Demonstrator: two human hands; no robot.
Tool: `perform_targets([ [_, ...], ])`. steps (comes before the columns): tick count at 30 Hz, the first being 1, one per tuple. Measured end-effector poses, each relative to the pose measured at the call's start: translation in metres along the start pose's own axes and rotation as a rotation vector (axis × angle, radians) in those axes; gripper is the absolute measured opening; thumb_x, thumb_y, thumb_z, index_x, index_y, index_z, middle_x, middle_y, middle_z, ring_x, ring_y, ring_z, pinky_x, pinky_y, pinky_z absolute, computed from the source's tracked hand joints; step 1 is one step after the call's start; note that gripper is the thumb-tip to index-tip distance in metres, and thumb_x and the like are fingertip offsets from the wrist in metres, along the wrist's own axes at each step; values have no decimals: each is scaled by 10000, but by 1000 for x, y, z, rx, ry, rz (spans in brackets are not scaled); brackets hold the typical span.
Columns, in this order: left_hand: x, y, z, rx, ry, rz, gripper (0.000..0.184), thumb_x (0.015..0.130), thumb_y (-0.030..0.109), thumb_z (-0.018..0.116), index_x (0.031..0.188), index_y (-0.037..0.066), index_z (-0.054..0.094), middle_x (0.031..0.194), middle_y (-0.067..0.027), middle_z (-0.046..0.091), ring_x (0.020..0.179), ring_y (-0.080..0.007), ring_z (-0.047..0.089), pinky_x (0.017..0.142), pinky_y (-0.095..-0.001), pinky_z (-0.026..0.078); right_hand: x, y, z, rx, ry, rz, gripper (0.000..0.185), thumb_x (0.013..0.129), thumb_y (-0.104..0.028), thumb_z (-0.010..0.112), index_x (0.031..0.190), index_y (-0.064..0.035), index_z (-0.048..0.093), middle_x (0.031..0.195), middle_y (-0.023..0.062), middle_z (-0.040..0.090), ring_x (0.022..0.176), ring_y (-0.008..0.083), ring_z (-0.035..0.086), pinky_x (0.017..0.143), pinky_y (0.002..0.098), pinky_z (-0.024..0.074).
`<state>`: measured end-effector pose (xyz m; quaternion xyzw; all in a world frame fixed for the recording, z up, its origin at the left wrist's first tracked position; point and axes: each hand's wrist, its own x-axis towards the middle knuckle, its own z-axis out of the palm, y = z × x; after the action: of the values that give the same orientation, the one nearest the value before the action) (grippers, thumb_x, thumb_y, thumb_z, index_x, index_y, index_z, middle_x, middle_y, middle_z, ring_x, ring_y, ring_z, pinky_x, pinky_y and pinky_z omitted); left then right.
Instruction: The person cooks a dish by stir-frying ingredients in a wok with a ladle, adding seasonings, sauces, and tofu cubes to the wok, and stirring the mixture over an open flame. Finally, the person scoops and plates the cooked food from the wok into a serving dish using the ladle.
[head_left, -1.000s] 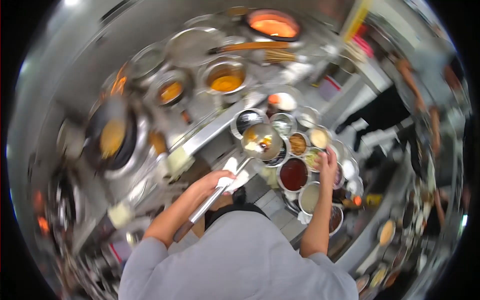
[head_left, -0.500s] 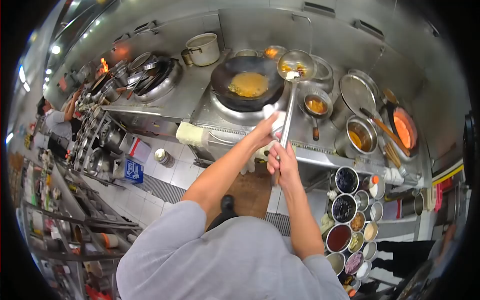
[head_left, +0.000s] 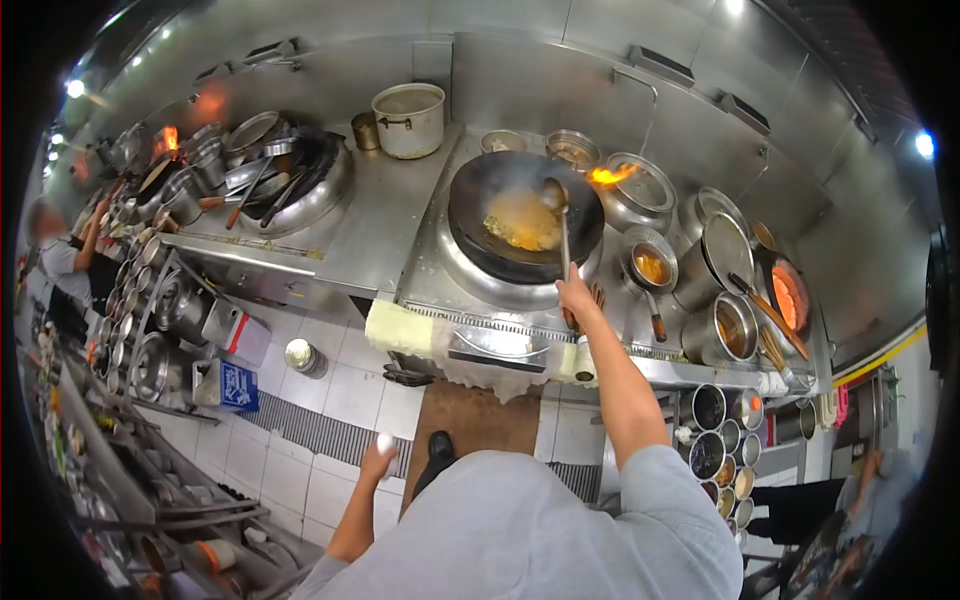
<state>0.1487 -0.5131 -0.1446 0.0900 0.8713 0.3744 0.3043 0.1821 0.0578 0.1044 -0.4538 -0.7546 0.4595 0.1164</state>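
My right hand [head_left: 577, 293] is closed round the handle of a metal ladle [head_left: 557, 197]. The ladle's bowl is inside a large black wok [head_left: 500, 250], at the edge of some steaming yellow-orange food [head_left: 521, 219]. Low beside my body, away from the stove, my left hand [head_left: 378, 459] is closed on a small white cloth, mostly hidden by the fingers.
Right of the wok are a strainer [head_left: 650, 264] over a pan, a pot of brown liquid [head_left: 735, 330] and a flame [head_left: 611, 175]. A tall pot [head_left: 410, 120] stands behind left. Seasoning containers [head_left: 708, 455] are at lower right. Another person [head_left: 65, 265] works far left.
The ladle has gone down into the wok, now held by my right hand alone. My left hand has dropped away with the white cloth. Flame now shows behind the wok. The view has shifted.
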Motion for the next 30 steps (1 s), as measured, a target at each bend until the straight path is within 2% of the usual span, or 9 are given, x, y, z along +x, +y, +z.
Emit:
perform_targets([
  [3, -23, -137, 7, -205, -57, -204, 522, 721, 363, 722, 1041, -28, 592, 916, -201, 659, 824, -327, 648, 704, -436, 505, -43, -19, -17, -135, -185, -118, 684, 898, -134, 516, 1502, -149, 195, 631, 144, 577, 419, 223, 521, 418, 382, 447],
  [5, -60, -156, -7, -472, -157, -520, 406, 760, 309, 718, 1028, 22, 618, 856, -137, 651, 707, -281, 637, 559, -412, 497, -85, -36, -19, -218, -166, -137, 682, 895, -132, 522, 1501, -161, 210, 618, 131, 566, 419, 212, 515, 409, 374, 437],
  [8, -82, -160, -18, -234, -188, -818, 412, 764, 306, 716, 1047, 28, 605, 838, -132, 637, 681, -255, 623, 517, -384, 484, -98, -50, -23, -245, -193, -99, 669, 899, -137, 530, 1497, -172, 231, 632, 131, 578, 419, 202, 515, 396, 370, 425],
  [15, -16, -82, -38, -616, -92, -404, 261, 805, 220, 667, 977, 50, 569, 746, -72, 579, 636, -205, 581, 494, -353, 451, 22, -30, 12, -181, -10, -54, 661, 904, -165, 501, 1500, -164, 216, 814, 256, 649, 570, 331, 632, 562, 447, 512],
  [17, 11, -62, -37, -713, -69, -338, 230, 814, 198, 659, 968, 53, 567, 747, -63, 574, 638, -196, 578, 516, -350, 460, 55, -12, 25, -638, 294, -242, 658, 891, -140, 498, 1491, -148, 227, 877, 265, 650, 751, 400, 652, 695, 488, 519],
  [21, 43, -31, -47, -455, -29, -165, 265, 818, 227, 662, 993, 47, 575, 778, -62, 596, 659, -192, 587, 554, -332, 470, 14, -27, 13, -629, 102, -215, 665, 884, -128, 475, 1493, -153, 207, 939, 328, 624, 941, 477, 602, 837, 527, 461],
  [26, 22, -37, -44, -689, 3, -292, 274, 820, 251, 653, 982, 50, 562, 775, -60, 577, 674, -189, 574, 547, -330, 469, -82, -36, -20, -449, -209, -247, 633, 916, -178, 494, 1496, -184, 241, 940, 243, 651, 689, 367, 646, 665, 480, 523],
  [27, 9, -40, -45, -602, -55, -280, 266, 822, 251, 644, 978, 52, 560, 768, -61, 570, 680, -188, 573, 551, -328, 469, -94, -56, -29, -276, -351, -6, 660, 922, -192, 531, 1504, -200, 220, 857, 199, 627, 498, 267, 567, 479, 410, 492],
  [30, -23, -50, -35, -125, -140, -242, 226, 813, 223, 613, 958, 57, 568, 767, -71, 571, 696, -187, 571, 567, -330, 471, -58, -26, -23, -33, -217, -53, 648, 925, -177, 529, 1501, -201, 233, 756, 162, 587, 420, 205, 491, 389, 363, 438],
])
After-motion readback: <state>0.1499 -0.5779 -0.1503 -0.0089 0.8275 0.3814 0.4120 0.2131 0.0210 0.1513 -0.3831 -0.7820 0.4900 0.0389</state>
